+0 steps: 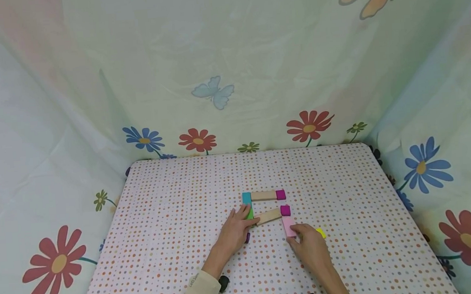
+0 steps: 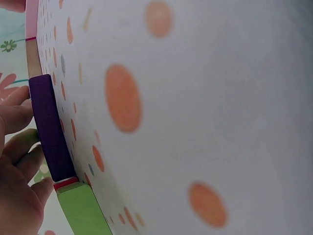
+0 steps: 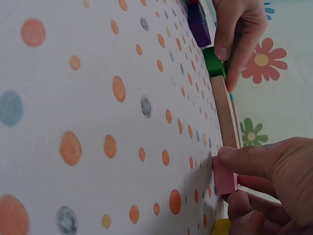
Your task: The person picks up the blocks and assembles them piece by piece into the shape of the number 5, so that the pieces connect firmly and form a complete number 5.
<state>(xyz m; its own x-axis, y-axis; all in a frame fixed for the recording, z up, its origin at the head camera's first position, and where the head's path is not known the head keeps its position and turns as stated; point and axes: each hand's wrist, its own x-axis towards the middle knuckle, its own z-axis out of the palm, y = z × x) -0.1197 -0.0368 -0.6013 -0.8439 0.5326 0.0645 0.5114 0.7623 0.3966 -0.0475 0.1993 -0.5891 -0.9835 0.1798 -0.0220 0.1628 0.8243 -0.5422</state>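
On the dotted table, my left hand [image 1: 234, 229] rests with extended fingers over a line of blocks, touching the green block [image 3: 213, 62] and the near plain wooden plank [image 1: 270, 215]. A purple block [image 2: 51, 128] and a light green block [image 2: 84, 209] lie by that hand, with a thin red piece [image 2: 66, 183] between them; from the head view the hand mostly covers this part. My right hand [image 1: 310, 246] pinches a pink block [image 3: 224, 176] between thumb and fingers. The pink block's far end meets a magenta block [image 1: 285, 211] at the plank's right end.
Farther back, a teal block [image 1: 246, 197], another wooden plank [image 1: 263, 195] and a second magenta block [image 1: 280, 195] form a row. A yellow block [image 1: 321, 233] lies just right of my right hand. Flowered curtain [image 1: 253, 50] hangs around the table's back and sides.
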